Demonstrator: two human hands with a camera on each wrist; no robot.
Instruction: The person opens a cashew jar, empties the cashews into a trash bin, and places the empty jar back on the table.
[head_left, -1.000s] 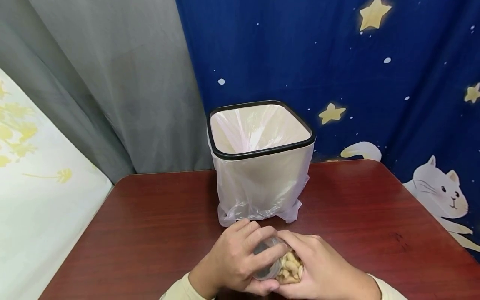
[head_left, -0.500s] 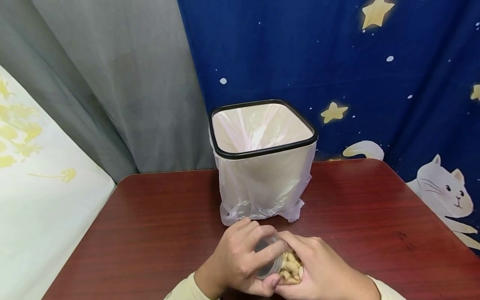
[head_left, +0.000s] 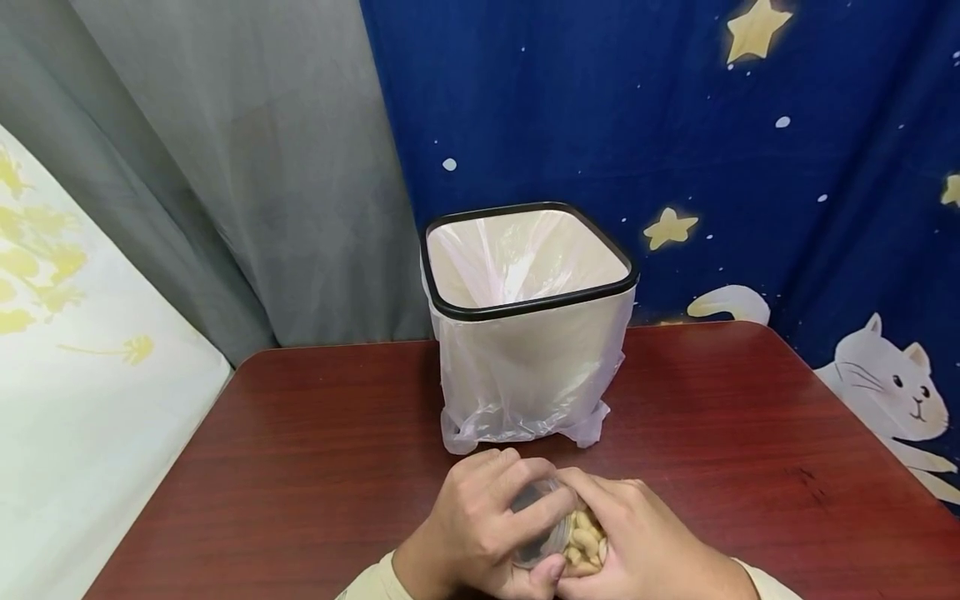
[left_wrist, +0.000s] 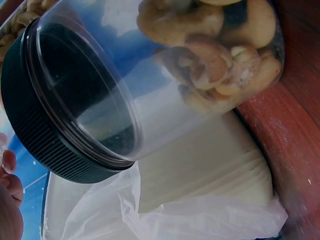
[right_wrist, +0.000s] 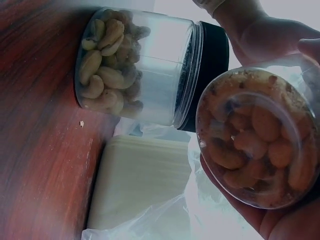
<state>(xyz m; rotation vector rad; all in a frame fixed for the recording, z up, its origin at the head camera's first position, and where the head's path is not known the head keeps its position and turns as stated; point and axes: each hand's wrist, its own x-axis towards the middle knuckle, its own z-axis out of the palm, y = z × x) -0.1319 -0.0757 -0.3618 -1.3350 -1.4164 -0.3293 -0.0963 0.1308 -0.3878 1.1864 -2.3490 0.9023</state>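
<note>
In the head view, a clear jar of cashews (head_left: 585,542) lies tilted between both hands at the lower middle. My right hand (head_left: 652,537) grips its nut-filled body. Curled over the round clear end on the other side are the fingers of my left hand (head_left: 480,521), the thumb below. That jar's base (right_wrist: 255,145) faces the camera in the right wrist view, packed with nuts. A second clear jar (right_wrist: 112,75), part-filled with cashews, stands on the table, its black ribbed lid (left_wrist: 55,130) on. The head view does not show this second jar.
A cream bin (head_left: 532,358) with a black rim stands just beyond the hands on the red-brown table (head_left: 322,433). A thin plastic liner (head_left: 487,425) hangs down its outside. Behind are grey and blue starry curtains (head_left: 562,100). A small crumb (right_wrist: 81,123) lies near the second jar.
Both hands sit slightly lower, still around the cashew jar. The left thumb has shifted up and now shows more upright against the clear end. The head view has shifted a little.
</note>
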